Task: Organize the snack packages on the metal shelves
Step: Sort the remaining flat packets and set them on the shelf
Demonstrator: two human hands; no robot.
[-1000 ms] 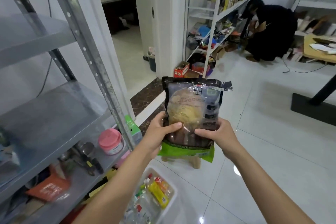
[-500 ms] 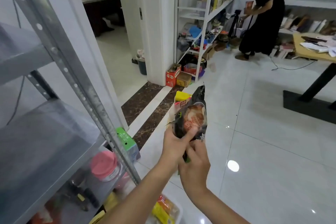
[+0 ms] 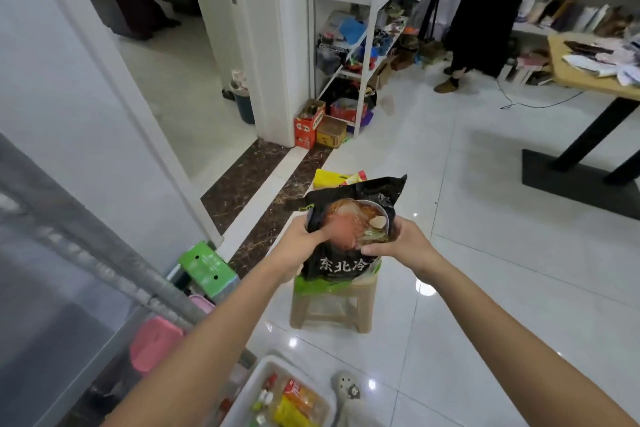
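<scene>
From the head camera, both hands hold one black noodle package [image 3: 346,263] upright at the middle of the scene. The left hand [image 3: 301,243] grips its left edge with the thumb laid across the printed bowl. The right hand [image 3: 405,243] grips the right edge, thumb on the front and fingers curled behind. The package's lower end hangs just over a beige plastic stool [image 3: 329,312], where a green wrapper [image 3: 311,286] lies on the seat. A yellow packet [image 3: 329,178] shows just beyond the package's top edge.

At the near left, a blurred metal shelf post [image 3: 114,274] slants across the scene, between the camera and the lower shelf. A pink container [image 3: 156,343] sits low beside that post, partly covered by the left forearm. A green box [image 3: 207,269] lies just beyond it. At the near bottom edge is a white bin [image 3: 273,366] holding snack packets [image 3: 294,399], with a grey clog [image 3: 346,388] on the tiles to its right.

Farther off, a red carton [image 3: 308,125] and a brown box [image 3: 330,132] stand at the foot of the wall by the doorway. A cluttered white shelving unit [image 3: 370,10] rises behind them. A person in black [image 3: 485,10] stands at the far right, near a wooden table [image 3: 588,83] strewn with papers. A dark bucket [image 3: 244,106] stands inside the doorway at the far left.
</scene>
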